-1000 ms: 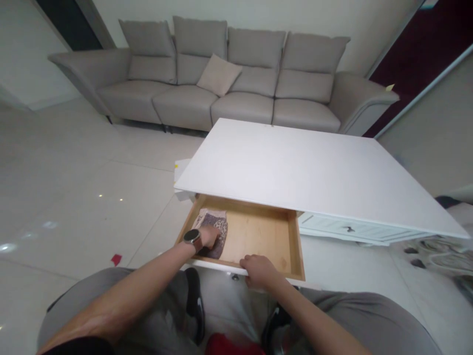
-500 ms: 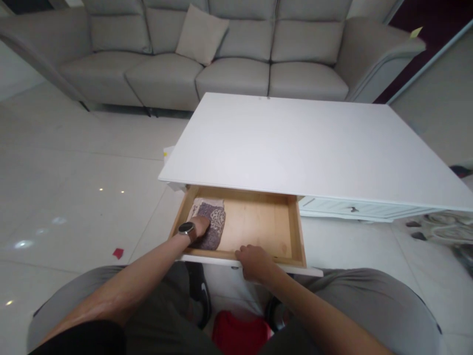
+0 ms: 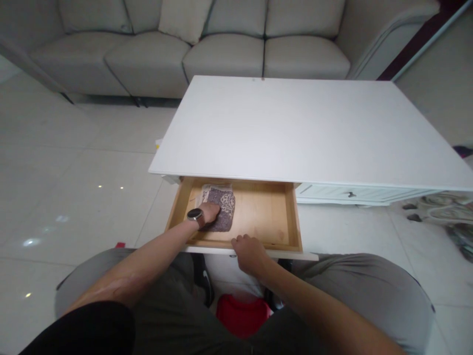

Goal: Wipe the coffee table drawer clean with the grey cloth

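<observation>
Open drawer with patterned cloth, both hands engaged

Item 1. Drawer (image 3: 264, 212), bare wood inside, white front. Condition: pulled well out from beneath the white table (image 3: 295, 128); not pushed back in.

Item 2. Cloth (image 3: 227, 202), dark purple-grey with a pale pattern. Location: inside the drawer, in its left half, lying flat on the bottom. A pale layer shows along its far and left edges; one folded piece or two, cannot tell.

Item 3. Left hand (image 3: 211, 212), with a watch (image 3: 195, 214) at the wrist. Position: on the cloth, fingers curled down; whether they pinch it or merely press, cannot tell.

Item 4. Right hand (image 3: 248, 251). Position: at the drawer's front edge, fingers together, hooked over and gripping the board.

Progress, as judged: part-way. Done: drawer out, cloth within its walls. Not done: cloth not released from the left hand's touch, drawer not closed. Whether the cloth is being placed, smoothed or taken up, this view does not settle.

Adjacent: a second drawer (image 3: 325, 194), shut; a sofa (image 3: 229, 61) beyond the table; a red object (image 3: 242, 315) on the floor, partly hidden.
</observation>
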Action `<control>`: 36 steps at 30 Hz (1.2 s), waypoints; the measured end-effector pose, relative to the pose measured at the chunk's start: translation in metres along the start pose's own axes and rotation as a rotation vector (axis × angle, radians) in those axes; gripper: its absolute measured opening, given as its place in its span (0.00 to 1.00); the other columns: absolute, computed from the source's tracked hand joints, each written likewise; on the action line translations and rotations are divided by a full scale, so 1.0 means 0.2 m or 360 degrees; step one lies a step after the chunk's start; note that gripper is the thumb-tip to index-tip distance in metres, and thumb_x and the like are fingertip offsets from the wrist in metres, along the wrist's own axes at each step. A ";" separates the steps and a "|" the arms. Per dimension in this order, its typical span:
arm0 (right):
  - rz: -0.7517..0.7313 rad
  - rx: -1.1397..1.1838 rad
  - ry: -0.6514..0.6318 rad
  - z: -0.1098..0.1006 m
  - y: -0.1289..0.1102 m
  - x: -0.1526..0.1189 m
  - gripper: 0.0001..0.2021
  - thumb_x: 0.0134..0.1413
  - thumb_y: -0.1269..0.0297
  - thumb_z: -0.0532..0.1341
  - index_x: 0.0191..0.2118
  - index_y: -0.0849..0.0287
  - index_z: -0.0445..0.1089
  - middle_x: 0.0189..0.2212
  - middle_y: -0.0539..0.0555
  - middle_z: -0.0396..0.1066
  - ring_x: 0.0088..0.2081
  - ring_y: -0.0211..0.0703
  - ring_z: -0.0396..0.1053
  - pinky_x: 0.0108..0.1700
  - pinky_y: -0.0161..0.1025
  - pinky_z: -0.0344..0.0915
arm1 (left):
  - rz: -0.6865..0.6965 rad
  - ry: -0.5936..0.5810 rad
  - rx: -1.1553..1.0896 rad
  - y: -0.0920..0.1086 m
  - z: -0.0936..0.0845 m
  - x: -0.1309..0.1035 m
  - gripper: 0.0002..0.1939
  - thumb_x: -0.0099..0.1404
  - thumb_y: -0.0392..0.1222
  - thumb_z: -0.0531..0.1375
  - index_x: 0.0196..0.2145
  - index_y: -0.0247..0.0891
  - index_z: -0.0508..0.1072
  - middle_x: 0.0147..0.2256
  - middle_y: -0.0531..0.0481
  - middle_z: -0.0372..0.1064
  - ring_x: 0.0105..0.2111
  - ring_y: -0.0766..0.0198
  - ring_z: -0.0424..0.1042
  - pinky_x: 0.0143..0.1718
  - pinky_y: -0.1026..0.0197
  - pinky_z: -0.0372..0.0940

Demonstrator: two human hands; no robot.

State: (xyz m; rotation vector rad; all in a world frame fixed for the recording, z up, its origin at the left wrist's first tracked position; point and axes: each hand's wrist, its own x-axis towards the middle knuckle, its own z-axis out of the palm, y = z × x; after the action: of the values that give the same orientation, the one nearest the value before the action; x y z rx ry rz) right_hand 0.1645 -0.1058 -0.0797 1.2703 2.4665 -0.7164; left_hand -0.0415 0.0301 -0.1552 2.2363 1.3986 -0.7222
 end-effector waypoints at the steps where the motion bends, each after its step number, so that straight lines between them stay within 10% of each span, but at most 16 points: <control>1: 0.0004 0.0011 0.0005 0.00 0.00 0.00 0.14 0.56 0.75 0.58 0.48 0.62 0.70 0.44 0.62 0.74 0.45 0.51 0.72 0.43 0.44 0.70 | -0.0003 -0.0002 0.0016 0.02 -0.01 0.01 0.12 0.63 0.37 0.61 0.42 0.29 0.80 0.45 0.27 0.77 0.49 0.45 0.77 0.51 0.52 0.70; 13: -0.0087 0.0024 -0.0068 -0.02 0.01 0.00 0.16 0.58 0.72 0.56 0.51 0.64 0.71 0.47 0.64 0.74 0.46 0.53 0.73 0.45 0.46 0.70 | 0.0183 0.0026 0.0002 0.30 -0.03 -0.01 0.17 0.65 0.47 0.62 0.48 0.35 0.75 0.48 0.35 0.77 0.51 0.51 0.75 0.51 0.59 0.68; 26: -0.0123 0.0000 -0.0133 -0.04 -0.01 -0.02 0.15 0.60 0.70 0.57 0.52 0.62 0.71 0.46 0.64 0.75 0.47 0.52 0.74 0.45 0.46 0.70 | -0.0238 -0.0330 0.0131 0.14 -0.02 -0.09 0.23 0.43 0.34 0.73 0.41 0.32 0.81 0.45 0.31 0.78 0.47 0.43 0.78 0.46 0.55 0.72; 36: -0.0050 -0.0014 -0.0030 -0.01 -0.06 -0.07 0.15 0.62 0.72 0.54 0.54 0.61 0.67 0.45 0.64 0.73 0.46 0.52 0.72 0.44 0.46 0.69 | -0.0020 -0.0260 0.0243 0.12 0.01 -0.02 0.26 0.39 0.43 0.76 0.38 0.33 0.83 0.44 0.32 0.79 0.48 0.43 0.77 0.50 0.54 0.71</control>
State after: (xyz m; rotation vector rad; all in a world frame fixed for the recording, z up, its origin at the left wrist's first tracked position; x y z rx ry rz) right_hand 0.1633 -0.1191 -0.0679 1.2185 2.4770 -0.7210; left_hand -0.0207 0.0156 -0.1536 2.2259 1.3190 -1.0226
